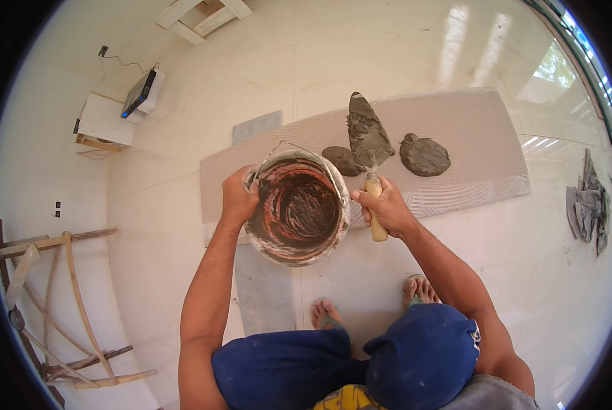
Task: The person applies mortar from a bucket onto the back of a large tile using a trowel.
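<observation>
My left hand (240,197) grips the left rim of a mortar-smeared bucket (299,205), which is tilted so that I see into it. Reddish streaks and wet grey mortar coat its inside. The wooden handle of a pointed trowel (373,137) is in my right hand (389,207), with the blade pointing away from me and heaped with grey mortar. Below the blade lies a large tile (463,123), its upper face ridged. One mortar lump (426,156) sits on it to the right of the blade, and another dark lump (342,161) shows between bucket and blade.
A grey strip (265,294) lies on the pale floor under the tile's left part. At the right is a crumpled grey cloth (589,205). Wooden poles (67,307) lean at the left wall, and a black device (139,94) sits at the upper left. My feet are below the tile.
</observation>
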`<state>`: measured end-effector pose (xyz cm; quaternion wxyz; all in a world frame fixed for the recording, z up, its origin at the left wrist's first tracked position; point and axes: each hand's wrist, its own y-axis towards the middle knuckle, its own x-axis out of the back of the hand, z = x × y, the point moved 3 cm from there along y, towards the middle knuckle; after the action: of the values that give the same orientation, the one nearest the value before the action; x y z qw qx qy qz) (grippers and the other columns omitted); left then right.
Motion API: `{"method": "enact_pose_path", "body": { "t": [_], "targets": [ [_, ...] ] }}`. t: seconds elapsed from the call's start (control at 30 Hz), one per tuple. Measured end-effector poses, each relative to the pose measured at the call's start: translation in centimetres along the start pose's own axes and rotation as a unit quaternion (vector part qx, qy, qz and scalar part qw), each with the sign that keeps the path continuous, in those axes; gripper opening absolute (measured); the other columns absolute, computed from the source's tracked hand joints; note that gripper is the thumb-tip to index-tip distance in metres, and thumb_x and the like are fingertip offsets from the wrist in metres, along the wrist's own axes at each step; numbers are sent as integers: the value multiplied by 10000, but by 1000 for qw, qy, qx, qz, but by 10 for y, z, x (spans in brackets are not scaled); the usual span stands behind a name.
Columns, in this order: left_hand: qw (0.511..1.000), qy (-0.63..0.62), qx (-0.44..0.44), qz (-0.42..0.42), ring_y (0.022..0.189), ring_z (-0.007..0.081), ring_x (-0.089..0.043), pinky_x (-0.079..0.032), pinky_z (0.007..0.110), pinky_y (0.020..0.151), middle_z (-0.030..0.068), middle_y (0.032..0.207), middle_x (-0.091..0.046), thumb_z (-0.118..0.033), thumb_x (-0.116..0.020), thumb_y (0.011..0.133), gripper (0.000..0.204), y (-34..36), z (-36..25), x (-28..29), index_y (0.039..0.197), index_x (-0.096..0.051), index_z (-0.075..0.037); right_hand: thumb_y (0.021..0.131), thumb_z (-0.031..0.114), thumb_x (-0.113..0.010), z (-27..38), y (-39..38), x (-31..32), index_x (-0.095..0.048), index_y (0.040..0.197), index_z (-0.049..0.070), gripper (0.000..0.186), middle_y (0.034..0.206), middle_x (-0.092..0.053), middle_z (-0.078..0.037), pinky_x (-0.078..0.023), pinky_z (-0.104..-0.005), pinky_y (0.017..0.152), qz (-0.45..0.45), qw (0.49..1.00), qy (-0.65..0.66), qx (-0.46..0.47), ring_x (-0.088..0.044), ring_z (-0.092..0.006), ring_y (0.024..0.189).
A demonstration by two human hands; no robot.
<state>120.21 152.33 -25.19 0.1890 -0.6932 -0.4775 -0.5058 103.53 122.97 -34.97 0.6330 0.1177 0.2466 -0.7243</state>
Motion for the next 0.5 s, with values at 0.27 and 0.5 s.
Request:
{"method": "enact_pose_path", "body": {
  "t": [0.27, 0.5],
  "targets": [
    [997, -64, -19, 30, 1340, 349, -598, -427, 422, 1135, 219, 1384, -651, -44, -612, 934, 385, -30, -54, 43, 1313, -652, 14, 923, 150, -803, -11, 6, -3, -534, 1035, 35, 313, 772, -601, -22, -486, -263, 450, -27, 998, 33, -44, -568, -86, 542],
    [989, -115, -86, -18, 1420, 417, -496, -334, 547, 1190, 217, 1436, -596, -244, -559, 990, 513, -165, -35, 51, 1448, -556, -13, 914, 129, -807, -13, 5, -13, -531, 1036, 38, 316, 778, -603, -24, -498, -266, 469, -26, 999, 22, -35, -570, -87, 547]
  ]
}}
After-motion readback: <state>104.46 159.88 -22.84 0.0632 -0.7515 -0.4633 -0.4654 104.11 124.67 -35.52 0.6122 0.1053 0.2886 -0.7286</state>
